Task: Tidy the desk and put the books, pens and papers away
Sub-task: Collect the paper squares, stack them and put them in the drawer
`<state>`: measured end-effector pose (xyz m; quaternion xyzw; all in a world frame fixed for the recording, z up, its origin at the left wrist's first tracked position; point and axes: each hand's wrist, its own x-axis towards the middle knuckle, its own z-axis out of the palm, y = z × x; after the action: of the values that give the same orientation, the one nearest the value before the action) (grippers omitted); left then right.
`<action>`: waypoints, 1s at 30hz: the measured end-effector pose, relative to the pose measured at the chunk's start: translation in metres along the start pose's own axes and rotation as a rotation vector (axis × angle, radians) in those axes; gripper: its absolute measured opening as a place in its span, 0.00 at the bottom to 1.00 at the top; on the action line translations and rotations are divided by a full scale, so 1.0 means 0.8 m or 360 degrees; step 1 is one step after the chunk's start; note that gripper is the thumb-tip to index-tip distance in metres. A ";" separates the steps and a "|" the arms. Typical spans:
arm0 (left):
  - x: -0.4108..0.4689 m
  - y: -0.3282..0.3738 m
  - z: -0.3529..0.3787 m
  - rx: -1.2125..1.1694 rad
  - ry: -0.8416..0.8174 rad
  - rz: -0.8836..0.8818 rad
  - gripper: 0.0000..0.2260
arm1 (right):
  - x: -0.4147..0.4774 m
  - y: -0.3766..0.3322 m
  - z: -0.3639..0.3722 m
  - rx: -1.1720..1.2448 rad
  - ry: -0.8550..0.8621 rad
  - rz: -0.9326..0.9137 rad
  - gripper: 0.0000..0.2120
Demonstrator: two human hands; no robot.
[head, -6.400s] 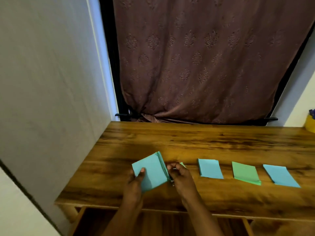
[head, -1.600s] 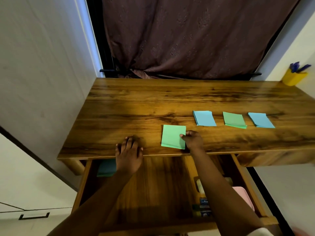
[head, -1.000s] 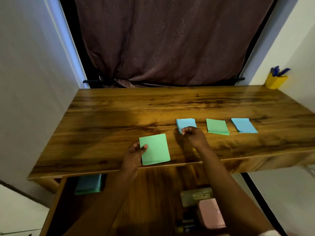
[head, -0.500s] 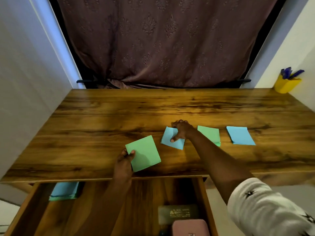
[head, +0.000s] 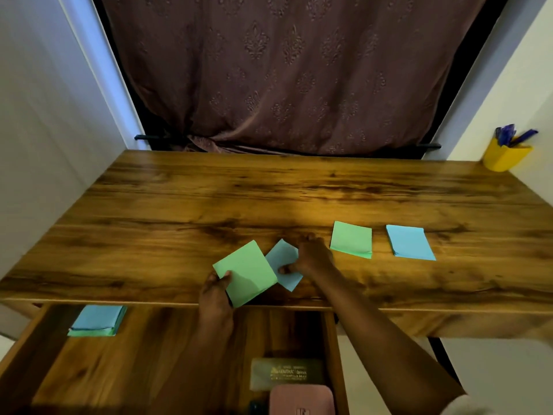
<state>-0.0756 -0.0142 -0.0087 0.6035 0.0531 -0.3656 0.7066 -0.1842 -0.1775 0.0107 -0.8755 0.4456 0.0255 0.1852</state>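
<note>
Desk top (head: 167,223), wooden, fills the middle band of the frame; open drawer (head: 98,372) below it at the bottom.

Left hand (head: 217,290), lower centre: thumb lies on top of the green paper (head: 247,272) at its lower-left corner and fingers sit beneath, so the hand pinches it. The sheet is turned diamond-wise and overhangs the front edge of the desk.

Right hand (head: 314,256), just right of centre: thumb presses on the blue paper (head: 282,263) and the fingers curl over its far edge, gripping it. This paper lies on the desk top, and its left side is covered by the green paper.

Right of the hands, flat on the desk: second green pad (head: 351,239), then second blue pad (head: 410,242), near each other but apart.

Drawer, lower left: paper stack (head: 97,320), blue on top, green underneath. Drawer, bottom centre: dark case (head: 287,374) with gold lettering, unreadable, and a pink case (head: 302,399) touching it on the near side.

Upper right: yellow cup (head: 505,157) at the desk's far corner, holding blue pens (head: 508,134). Brown curtain (head: 284,70) along the top.
</note>
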 end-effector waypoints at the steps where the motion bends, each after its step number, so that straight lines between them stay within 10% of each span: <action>1: 0.001 -0.001 -0.002 0.0003 0.0008 0.0000 0.14 | -0.001 -0.005 0.003 -0.0070 -0.0009 0.0029 0.42; 8: -0.008 0.000 -0.006 -0.0028 0.0023 0.0010 0.15 | 0.007 0.016 -0.002 0.0116 -0.0071 0.0110 0.30; 14: -0.007 -0.002 -0.010 -0.0033 0.0100 -0.0022 0.15 | -0.008 0.040 -0.007 0.1119 0.0083 0.0418 0.06; 22: -0.003 0.012 -0.025 -0.0097 0.0189 -0.0025 0.16 | -0.018 -0.020 0.036 0.0050 -0.0090 0.0263 0.50; 30: -0.007 0.018 -0.038 -0.0117 0.0242 -0.0046 0.16 | -0.020 -0.012 0.025 0.0528 -0.0047 0.0257 0.23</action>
<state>-0.0602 0.0153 -0.0023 0.6023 0.1287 -0.3268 0.7169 -0.1837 -0.1526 -0.0018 -0.7939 0.5097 -0.0209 0.3310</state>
